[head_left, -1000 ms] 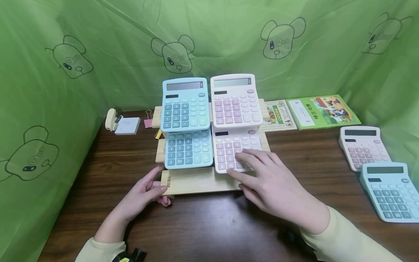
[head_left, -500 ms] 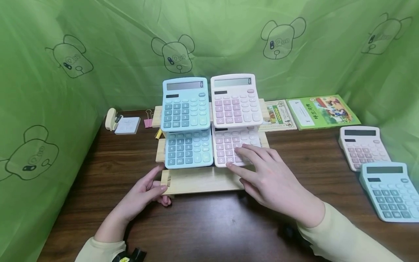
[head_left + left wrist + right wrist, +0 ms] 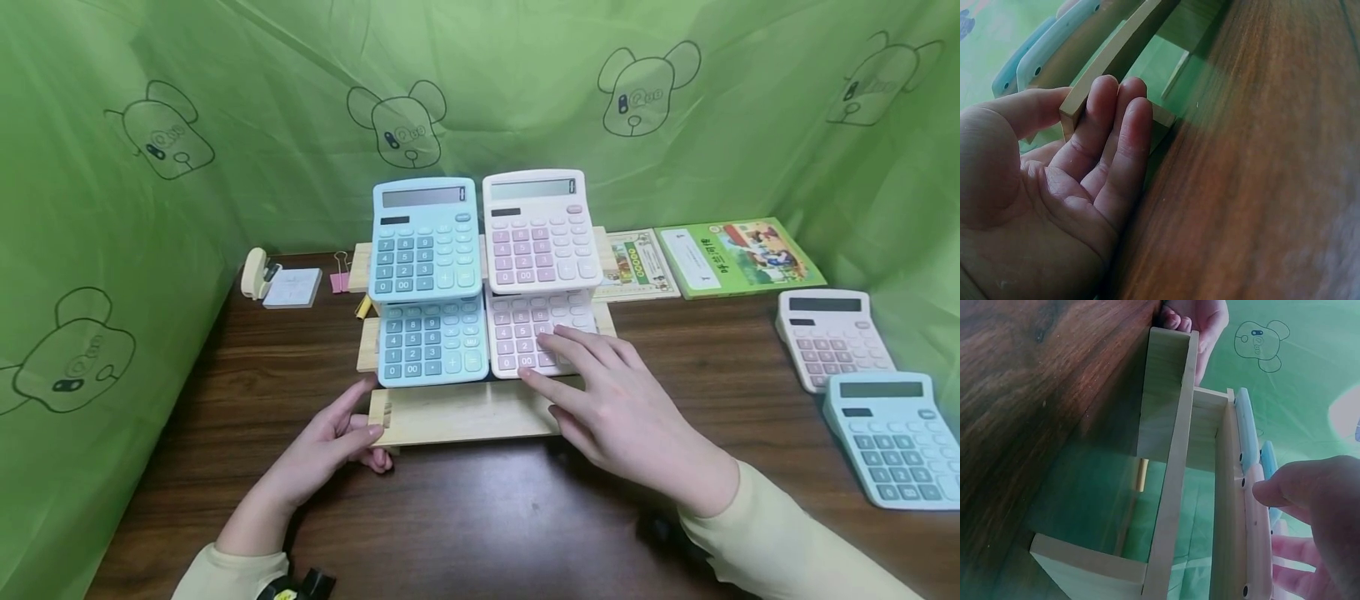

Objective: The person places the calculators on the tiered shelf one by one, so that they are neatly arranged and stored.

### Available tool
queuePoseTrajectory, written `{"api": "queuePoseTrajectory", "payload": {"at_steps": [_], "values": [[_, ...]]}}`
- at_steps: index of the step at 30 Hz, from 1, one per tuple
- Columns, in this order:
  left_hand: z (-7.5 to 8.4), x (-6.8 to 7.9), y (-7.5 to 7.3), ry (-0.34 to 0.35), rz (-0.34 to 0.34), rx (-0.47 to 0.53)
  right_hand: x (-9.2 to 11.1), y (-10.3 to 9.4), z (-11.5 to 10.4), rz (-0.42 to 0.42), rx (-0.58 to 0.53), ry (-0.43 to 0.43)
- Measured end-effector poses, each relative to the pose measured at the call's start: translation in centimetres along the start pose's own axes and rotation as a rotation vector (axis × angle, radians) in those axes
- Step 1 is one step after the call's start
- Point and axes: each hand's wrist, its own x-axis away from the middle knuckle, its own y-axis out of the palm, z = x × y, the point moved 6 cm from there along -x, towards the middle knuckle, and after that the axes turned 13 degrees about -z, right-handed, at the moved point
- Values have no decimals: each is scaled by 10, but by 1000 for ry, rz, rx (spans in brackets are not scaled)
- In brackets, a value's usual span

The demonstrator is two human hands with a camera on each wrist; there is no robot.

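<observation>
A stepped wooden rack [image 3: 465,417] carries two rows of calculators. On its middle step lie a blue calculator [image 3: 431,346] and a white-and-pink calculator [image 3: 517,333]; a blue calculator [image 3: 423,237] and a white-and-pink calculator [image 3: 540,229] lean on the step above. My left hand [image 3: 333,442] pinches the left end of the lowest step, thumb on top and fingers beneath, as the left wrist view shows. My right hand [image 3: 622,408] rests its extended fingers on the keys and lower edge of the middle-step pink calculator, hiding its lower right part.
At right lie another pink calculator [image 3: 836,337] and a blue calculator [image 3: 900,442]. Behind the rack are books [image 3: 742,254]. Left of it sit a notepad [image 3: 292,287], a cream stapler-like object [image 3: 257,273] and a pink binder clip [image 3: 340,279]. A green curtain [image 3: 495,100] encloses the table.
The middle-step pink calculator has slid back under my right hand, its lower edge now slightly higher than the blue one's. My left hand has stayed put on the rack.
</observation>
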Motion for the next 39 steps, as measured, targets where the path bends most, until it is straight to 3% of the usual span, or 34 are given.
{"api": "queuePoseTrajectory", "payload": {"at_steps": [11, 22, 28, 39], "values": [[4, 1, -1, 7, -4, -24, -3, 5, 2, 19, 7, 14], [1, -1, -1, 19, -25, -12, 0, 10, 11, -24, -27, 15], [0, -2, 1, 55, -53, -3, 7, 6, 16, -51, -31, 29], [1, 1, 0, 28, -22, -19, 21, 4, 22, -76, -37, 16]]}}
